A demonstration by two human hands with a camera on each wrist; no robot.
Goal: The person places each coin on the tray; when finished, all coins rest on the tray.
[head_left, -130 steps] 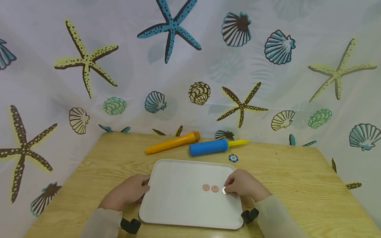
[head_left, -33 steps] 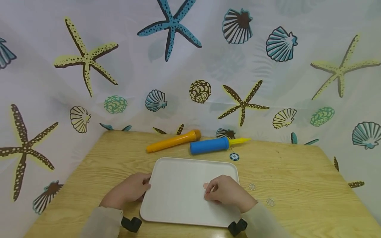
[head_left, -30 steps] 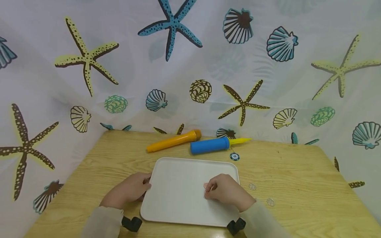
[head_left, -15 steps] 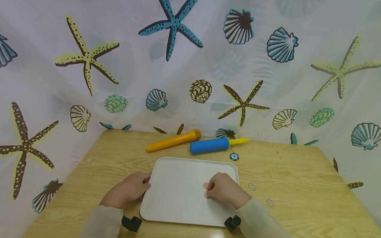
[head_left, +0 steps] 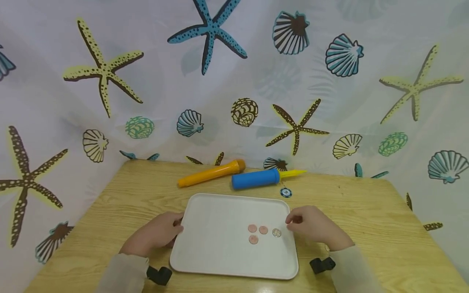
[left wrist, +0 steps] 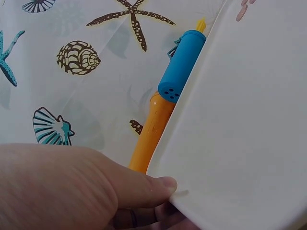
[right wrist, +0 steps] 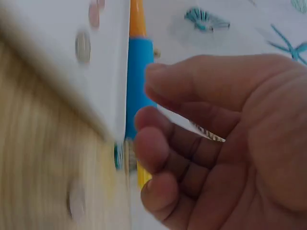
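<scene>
My left hand [head_left: 158, 231] grips the left edge of a white tray [head_left: 216, 260]; in the left wrist view its thumb [left wrist: 165, 186] presses on the rim while fingers curl beneath. Three copper coins [head_left: 253, 239] lie on the tray's right half, two in a row and one below. Beside them is a silver coin [head_left: 276, 232]. At the tray's right rim hovers my right hand [head_left: 311, 226], its fingers loosely bent with nothing between thumb and fingertips [right wrist: 151, 143]. Another silver coin [right wrist: 76, 200] rests on the wooden table, partly hidden by the right wrist in the head view.
Behind the tray lie an orange toy microphone [head_left: 210, 174] and a blue hand pump [head_left: 255, 179] with a yellow nozzle. A round blue-and-white chip [head_left: 286, 192] sits near the tray's far right corner. A patterned cloth [head_left: 220, 89] hangs round the table [head_left: 366, 215].
My right hand has released a copper coin below the first one and moved right, off the tray's middle to its right rim. The left hand keeps holding the tray.
</scene>
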